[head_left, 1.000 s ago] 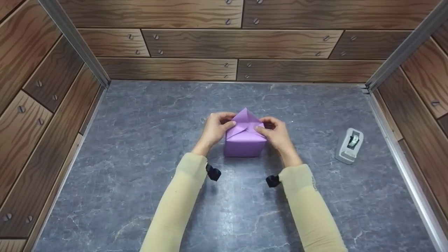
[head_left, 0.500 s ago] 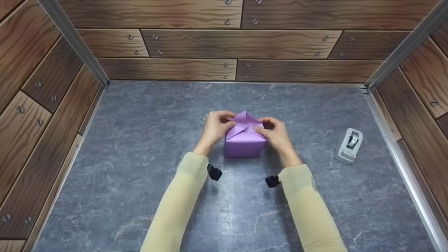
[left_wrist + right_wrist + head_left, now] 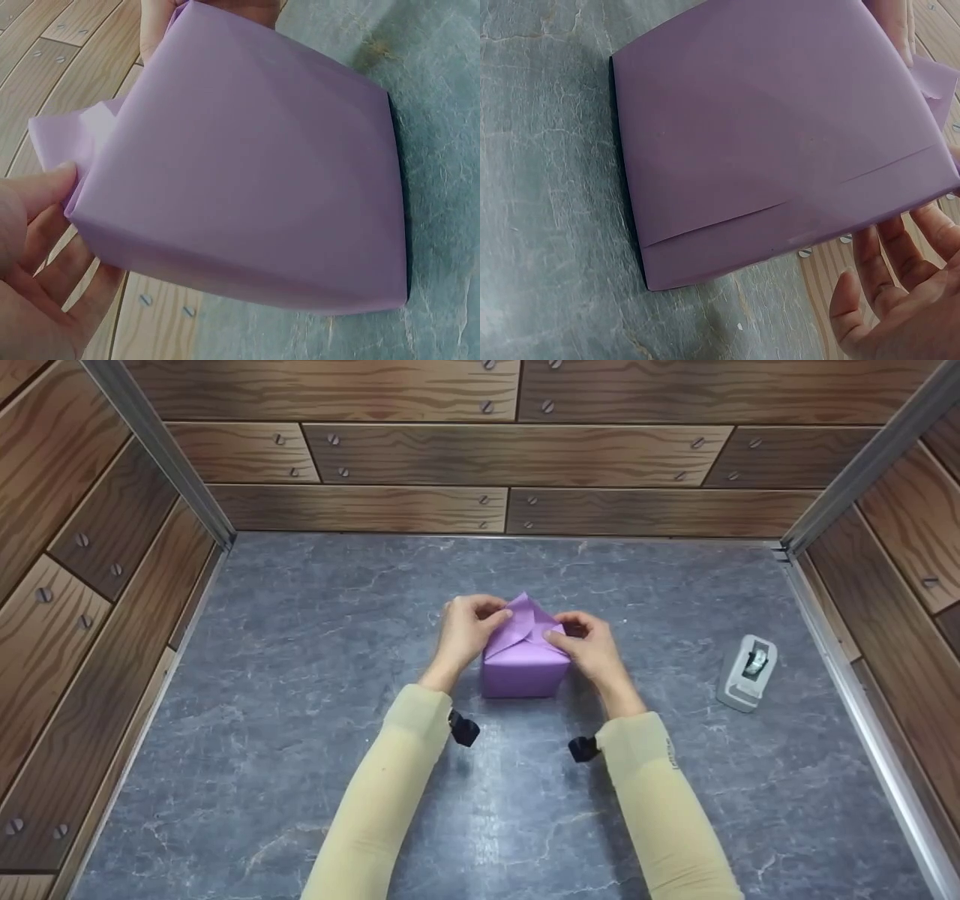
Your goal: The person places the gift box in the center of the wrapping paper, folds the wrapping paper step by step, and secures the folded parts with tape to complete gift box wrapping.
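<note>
A box wrapped in purple paper (image 3: 525,680) stands upright on the grey tabletop. Folds of the wrapping paper cross its top, and one pointed flap (image 3: 523,606) sticks up at the far side. My left hand (image 3: 466,631) pinches the paper at the top left, thumb on the fold and fingers behind it. On the right, my right hand (image 3: 594,647) holds the folded top edge, its thumb on top and fingers round the side. The left wrist view shows the plain side of the wrapped box (image 3: 247,165); the right wrist view shows a paper seam (image 3: 720,223) low on it.
A grey tape dispenser (image 3: 748,673) with a roll of tape stands on the tabletop (image 3: 300,675) to the right. Wood-patterned walls (image 3: 420,454) close in the back and both sides, with metal rails at the corners.
My left thumb has moved slightly up and inward along the top fold. The pointed flap dipped a little, then rose again. The right hand and the box stay nearly in place.
</note>
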{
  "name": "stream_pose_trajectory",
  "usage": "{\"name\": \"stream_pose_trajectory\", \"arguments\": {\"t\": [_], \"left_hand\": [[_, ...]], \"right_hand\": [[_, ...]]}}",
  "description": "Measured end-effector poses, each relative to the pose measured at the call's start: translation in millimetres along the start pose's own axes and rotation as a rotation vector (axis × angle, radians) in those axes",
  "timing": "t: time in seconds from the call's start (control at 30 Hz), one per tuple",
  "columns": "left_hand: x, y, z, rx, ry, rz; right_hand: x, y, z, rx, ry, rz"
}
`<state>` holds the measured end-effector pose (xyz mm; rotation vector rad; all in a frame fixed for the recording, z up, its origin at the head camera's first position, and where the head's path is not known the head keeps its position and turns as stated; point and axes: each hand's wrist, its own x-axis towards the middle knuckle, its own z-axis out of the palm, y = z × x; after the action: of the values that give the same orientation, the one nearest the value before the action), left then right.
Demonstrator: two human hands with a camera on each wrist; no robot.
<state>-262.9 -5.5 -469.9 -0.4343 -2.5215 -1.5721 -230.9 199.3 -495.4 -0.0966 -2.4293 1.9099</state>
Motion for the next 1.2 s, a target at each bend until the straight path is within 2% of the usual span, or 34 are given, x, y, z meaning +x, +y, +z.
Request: {"name": "stream_pose_trajectory", "arguments": {"t": [0.1, 0.23, 0.4, 0.6, 0.83, 1.2], "left_hand": [[0.2, 2.0, 0.7, 0.021, 0.017, 0.011], [0.5, 6.7, 1.2, 0.004, 0.008, 0.032], [1.9, 12.2, 3.8, 0.003, 0.008, 0.05], [3.6, 16.6, 4.7, 0.03, 0.027, 0.037], [6.5, 26.3, 2.6, 0.04, 0.019, 0.07], [9.4, 30.9, 3.6, 0.104, 0.011, 0.051]], "right_hand": [[0.2, 0.2, 0.6, 0.012, -0.003, -0.014], [2.1, 4.5, 1.2, 0.012, 0.002, -0.035], [2.5, 5.0, 1.2, 0.002, 0.011, -0.033], [2.3, 4.7, 1.4, -0.009, 0.007, -0.024], [2.5, 3.3, 0.9, 0.003, 0.012, -0.018], [2.7, 3.4, 1.6, -0.002, 0.008, -0.01]]}}
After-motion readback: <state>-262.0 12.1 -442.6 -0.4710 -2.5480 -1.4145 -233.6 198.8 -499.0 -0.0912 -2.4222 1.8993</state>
